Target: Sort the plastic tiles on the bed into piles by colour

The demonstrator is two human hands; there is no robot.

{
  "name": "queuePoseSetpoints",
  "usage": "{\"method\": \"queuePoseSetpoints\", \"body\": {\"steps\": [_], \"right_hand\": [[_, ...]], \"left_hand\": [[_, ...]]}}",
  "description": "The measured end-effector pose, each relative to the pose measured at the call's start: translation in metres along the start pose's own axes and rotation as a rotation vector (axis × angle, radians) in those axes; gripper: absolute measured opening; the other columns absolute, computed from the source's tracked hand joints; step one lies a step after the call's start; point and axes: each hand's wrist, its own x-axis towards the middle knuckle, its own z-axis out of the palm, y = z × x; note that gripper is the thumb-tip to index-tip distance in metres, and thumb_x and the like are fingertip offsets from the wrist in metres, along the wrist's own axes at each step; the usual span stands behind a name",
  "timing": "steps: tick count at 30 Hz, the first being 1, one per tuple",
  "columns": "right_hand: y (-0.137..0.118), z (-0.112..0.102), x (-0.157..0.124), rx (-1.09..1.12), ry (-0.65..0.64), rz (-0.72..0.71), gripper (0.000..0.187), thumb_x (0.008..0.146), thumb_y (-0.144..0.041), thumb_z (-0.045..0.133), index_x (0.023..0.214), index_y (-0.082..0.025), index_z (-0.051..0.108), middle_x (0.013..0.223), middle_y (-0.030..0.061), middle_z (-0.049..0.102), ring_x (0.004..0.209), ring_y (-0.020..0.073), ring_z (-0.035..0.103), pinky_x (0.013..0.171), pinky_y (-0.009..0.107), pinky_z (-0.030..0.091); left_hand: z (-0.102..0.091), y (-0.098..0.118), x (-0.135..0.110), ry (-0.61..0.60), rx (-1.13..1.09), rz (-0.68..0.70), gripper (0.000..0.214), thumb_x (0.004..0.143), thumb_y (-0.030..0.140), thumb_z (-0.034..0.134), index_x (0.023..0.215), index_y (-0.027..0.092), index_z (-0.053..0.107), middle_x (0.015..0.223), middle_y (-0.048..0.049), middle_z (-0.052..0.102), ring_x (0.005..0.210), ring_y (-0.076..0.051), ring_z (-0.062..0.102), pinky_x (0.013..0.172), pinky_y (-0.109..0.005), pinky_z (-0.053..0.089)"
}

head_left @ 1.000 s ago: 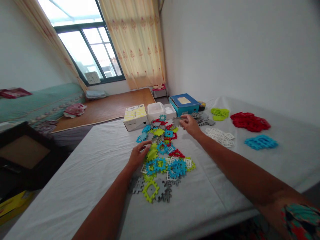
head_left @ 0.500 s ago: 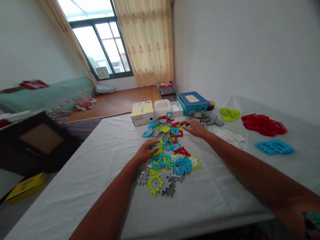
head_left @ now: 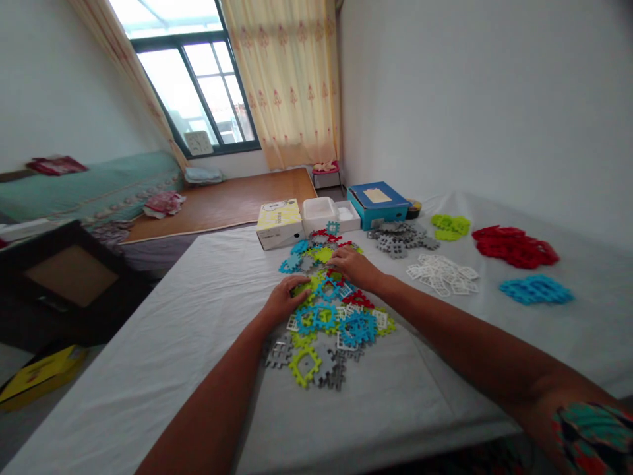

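Note:
A long mixed heap of plastic interlocking building pieces (head_left: 324, 315) in blue, lime green, red, grey and white lies in front of me. My left hand (head_left: 284, 300) rests at its left side, thumb and fingers apart, touching lime green pieces (head_left: 313, 287). My right hand (head_left: 355, 265) reaches over the middle of the heap from the right. Its fingers bend down together among the pieces; what lies under their tips is hidden. A lime green frame piece (head_left: 293, 373) and grey pieces (head_left: 336, 375) form the near end.
To the right lie sorted piles: grey (head_left: 395, 239), white (head_left: 440, 274), lime green (head_left: 450, 226), red (head_left: 514, 247) and blue (head_left: 537, 289). A yellow-and-white box (head_left: 279, 224), a white tray (head_left: 350, 216) and a blue box (head_left: 378, 203) stand at the table's far end.
My right hand has moved left from the heap's right edge onto its middle. My left hand stays by the lime green pieces. The view has shifted slightly.

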Motion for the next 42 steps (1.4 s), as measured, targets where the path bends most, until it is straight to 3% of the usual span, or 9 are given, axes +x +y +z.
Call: {"method": "queuePoseSetpoints", "body": {"steps": [7, 12, 15, 20, 22, 25, 29, 36, 42], "right_hand": [[0.078, -0.046, -0.023, 0.298, 0.387, 0.674, 0.026, 0.083, -0.027, 0.064, 0.108, -0.018, 0.064, 0.092, 0.0068, 0.069, 0.079, 0.0168, 0.064, 0.072, 0.029, 0.053], [0.130, -0.082, -0.035, 0.212, 0.498, 0.852, 0.029, 0.081, -0.025, 0.063, 0.108, -0.014, 0.062, 0.097, 0.0100, 0.069, 0.083, 0.0183, 0.063, 0.076, 0.031, 0.053], [0.121, -0.083, -0.034, 0.043, 0.433, 0.795, 0.029, 0.076, -0.019, 0.065, 0.104, -0.014, 0.065, 0.101, 0.0117, 0.068, 0.092, 0.0220, 0.062, 0.087, 0.035, 0.048], [0.050, -0.052, -0.034, 0.283, -0.120, 0.323, 0.015, 0.078, -0.027, 0.066, 0.092, -0.021, 0.070, 0.087, 0.0032, 0.072, 0.073, 0.0166, 0.064, 0.072, 0.027, 0.047], [0.023, -0.034, -0.038, 0.272, -0.205, 0.270, 0.016, 0.078, -0.030, 0.068, 0.091, -0.022, 0.069, 0.085, 0.0025, 0.072, 0.069, 0.0154, 0.063, 0.066, 0.025, 0.045], [0.000, -0.011, -0.043, 0.206, -0.184, 0.356, 0.031, 0.075, -0.032, 0.073, 0.103, -0.021, 0.064, 0.086, 0.0039, 0.071, 0.069, 0.0155, 0.062, 0.062, 0.024, 0.042], [-0.006, 0.003, -0.047, 0.371, -0.137, 0.410, 0.052, 0.070, -0.025, 0.076, 0.118, -0.019, 0.058, 0.085, 0.0010, 0.069, 0.071, 0.0138, 0.061, 0.065, 0.023, 0.045], [-0.005, -0.010, -0.047, 0.599, 0.026, 0.367, 0.018, 0.077, -0.032, 0.070, 0.088, -0.017, 0.074, 0.081, 0.0033, 0.071, 0.074, 0.0152, 0.063, 0.064, 0.024, 0.046], [-0.002, -0.019, -0.054, 0.637, -0.020, 0.212, 0.025, 0.085, -0.023, 0.058, 0.105, -0.023, 0.073, 0.105, 0.0044, 0.073, 0.096, 0.0191, 0.067, 0.084, 0.029, 0.049]], "left_hand": [[0.000, 0.000, 0.000, 0.004, -0.005, 0.007, 0.034, 0.082, 0.044, 0.060, 0.106, 0.022, 0.070, 0.111, -0.0074, 0.070, 0.108, -0.024, 0.062, 0.101, -0.042, 0.046], [0.000, 0.001, 0.001, 0.007, -0.007, -0.006, 0.034, 0.082, 0.044, 0.059, 0.106, 0.022, 0.069, 0.111, -0.0068, 0.070, 0.106, -0.023, 0.062, 0.100, -0.041, 0.046], [0.000, -0.002, 0.002, 0.034, 0.000, -0.003, 0.032, 0.083, 0.042, 0.058, 0.105, 0.022, 0.070, 0.111, -0.0069, 0.070, 0.107, -0.023, 0.062, 0.100, -0.042, 0.046], [0.000, -0.010, 0.004, 0.094, 0.028, 0.003, 0.028, 0.084, 0.035, 0.053, 0.102, 0.022, 0.071, 0.110, -0.0064, 0.069, 0.110, -0.023, 0.060, 0.101, -0.043, 0.045], [0.000, -0.010, 0.004, 0.098, 0.030, 0.010, 0.027, 0.084, 0.032, 0.052, 0.100, 0.022, 0.071, 0.110, -0.0061, 0.069, 0.110, -0.023, 0.059, 0.102, -0.043, 0.044], [-0.001, -0.008, 0.003, 0.092, 0.030, 0.020, 0.025, 0.084, 0.029, 0.052, 0.099, 0.023, 0.071, 0.110, -0.0058, 0.069, 0.109, -0.023, 0.060, 0.102, -0.044, 0.044], [-0.001, -0.007, 0.003, 0.089, 0.020, 0.016, 0.024, 0.084, 0.029, 0.053, 0.097, 0.022, 0.072, 0.110, -0.0067, 0.069, 0.109, -0.022, 0.060, 0.101, -0.043, 0.045], [0.002, -0.014, 0.003, 0.096, 0.029, 0.060, 0.026, 0.088, 0.031, 0.050, 0.099, 0.022, 0.071, 0.110, -0.0066, 0.069, 0.107, -0.021, 0.061, 0.099, -0.042, 0.047], [0.002, -0.019, 0.003, 0.094, 0.055, 0.071, 0.026, 0.089, 0.032, 0.049, 0.101, 0.021, 0.071, 0.112, -0.0068, 0.069, 0.109, -0.021, 0.061, 0.099, -0.042, 0.047]]}}
